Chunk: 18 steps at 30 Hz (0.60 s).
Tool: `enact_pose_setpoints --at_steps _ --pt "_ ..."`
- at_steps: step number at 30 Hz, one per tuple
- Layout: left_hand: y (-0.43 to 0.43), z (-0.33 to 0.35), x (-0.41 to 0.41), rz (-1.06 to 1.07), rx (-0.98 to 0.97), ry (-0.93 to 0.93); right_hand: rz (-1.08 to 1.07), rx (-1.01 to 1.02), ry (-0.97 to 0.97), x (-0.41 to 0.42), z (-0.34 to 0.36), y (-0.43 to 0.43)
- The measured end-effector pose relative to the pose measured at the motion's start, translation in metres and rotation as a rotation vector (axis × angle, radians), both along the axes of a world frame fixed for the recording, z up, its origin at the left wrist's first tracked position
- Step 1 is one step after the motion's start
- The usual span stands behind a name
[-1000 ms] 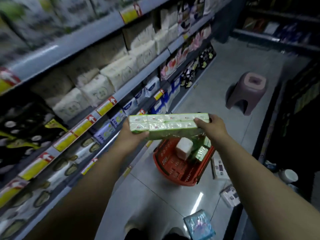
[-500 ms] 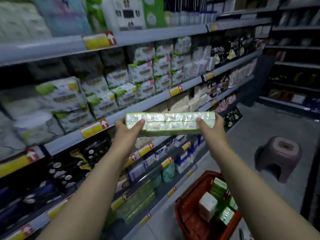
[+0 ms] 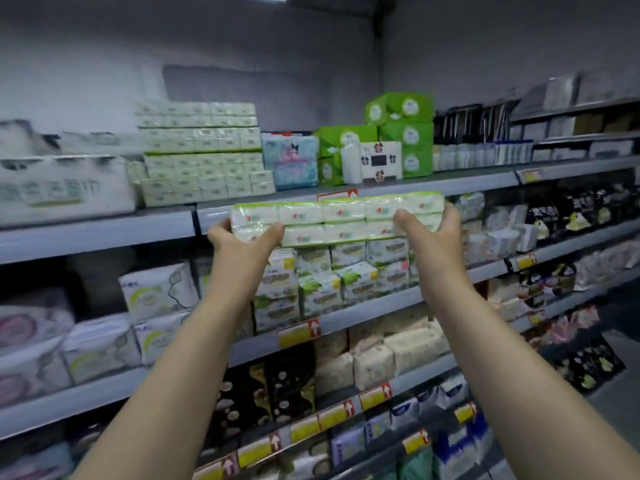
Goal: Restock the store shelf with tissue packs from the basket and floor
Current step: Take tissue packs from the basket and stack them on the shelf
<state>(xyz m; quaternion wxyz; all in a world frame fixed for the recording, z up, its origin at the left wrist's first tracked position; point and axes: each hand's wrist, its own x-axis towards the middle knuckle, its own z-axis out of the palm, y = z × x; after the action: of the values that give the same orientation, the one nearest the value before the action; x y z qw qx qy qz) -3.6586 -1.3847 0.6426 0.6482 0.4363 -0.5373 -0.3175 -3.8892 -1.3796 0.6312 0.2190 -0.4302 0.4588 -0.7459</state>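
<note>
A long green-and-white tissue pack (image 3: pixel 337 218) is held level at the height of the top shelf's front edge (image 3: pixel 450 183). My left hand (image 3: pixel 242 244) grips its left end, thumb over the front. My right hand (image 3: pixel 431 233) grips its right end the same way. On the top shelf, up and to the left, stands a stack of matching tissue packs (image 3: pixel 201 154). The basket and the floor are out of view.
Right of that stack on the top shelf sit a blue patterned pack (image 3: pixel 291 161), green packs (image 3: pixel 401 133) and a white box (image 3: pixel 381 161). The shelves below are filled with white, beige and black packages (image 3: pixel 346 278). A grey wall rises behind.
Both hands have lifted the tissue pack from low over the basket up to the top shelf's level. My view has swung up; the basket, stool and floor have dropped out of sight.
</note>
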Motion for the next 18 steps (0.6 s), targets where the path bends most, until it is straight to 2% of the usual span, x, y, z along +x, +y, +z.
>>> enact_pose_setpoints --at_steps 4,11,18 --pt "-0.009 0.028 0.043 0.061 -0.062 -0.014 0.090 -0.058 0.040 0.037 0.027 -0.028" --pt "-0.047 0.061 0.103 0.365 -0.162 -0.247 0.138 -0.072 0.183 0.094 0.066 -0.082" --pt "-0.103 0.088 0.146 0.428 -0.274 -0.309 0.121 -0.081 0.288 0.137 0.091 -0.159"
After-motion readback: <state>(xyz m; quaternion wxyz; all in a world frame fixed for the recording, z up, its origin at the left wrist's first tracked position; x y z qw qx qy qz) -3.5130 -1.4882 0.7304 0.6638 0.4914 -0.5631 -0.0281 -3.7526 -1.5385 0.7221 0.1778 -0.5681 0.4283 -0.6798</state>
